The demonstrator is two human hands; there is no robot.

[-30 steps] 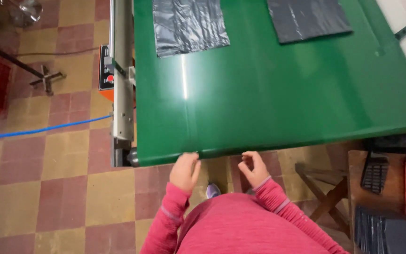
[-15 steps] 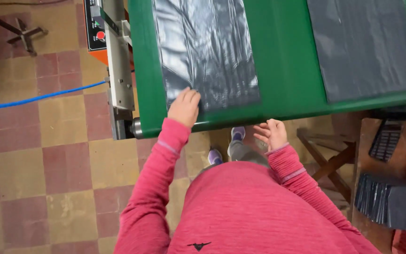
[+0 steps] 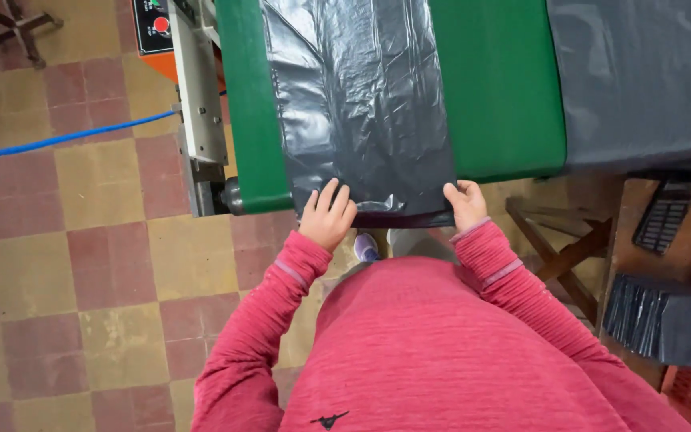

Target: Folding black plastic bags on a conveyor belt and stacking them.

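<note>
the fingers of the left hand lie spread and flat on the near left corner of a dark grey plastic bag, pressing it down and not closed round it. the right hand is curled on the near right corner, with the thumb on top and the other fingers seeming to tuck under the edge, so it looks like a pinch on the bag. both arms wear pink sleeves. the bag lies flat on a green belt, and its near edge hangs a little over the end of the belt, right in front of the person. the bag looks thin, light and floppy, with shiny crinkles, so it would likely slide easily and fold or stretch if pulled hard. the two near corners seem the best spots to hold it. further right on the belt lies a second grey bag. a pile of grey bags sits low on the right. a blue cable runs over the tiled floor on the left.
</note>
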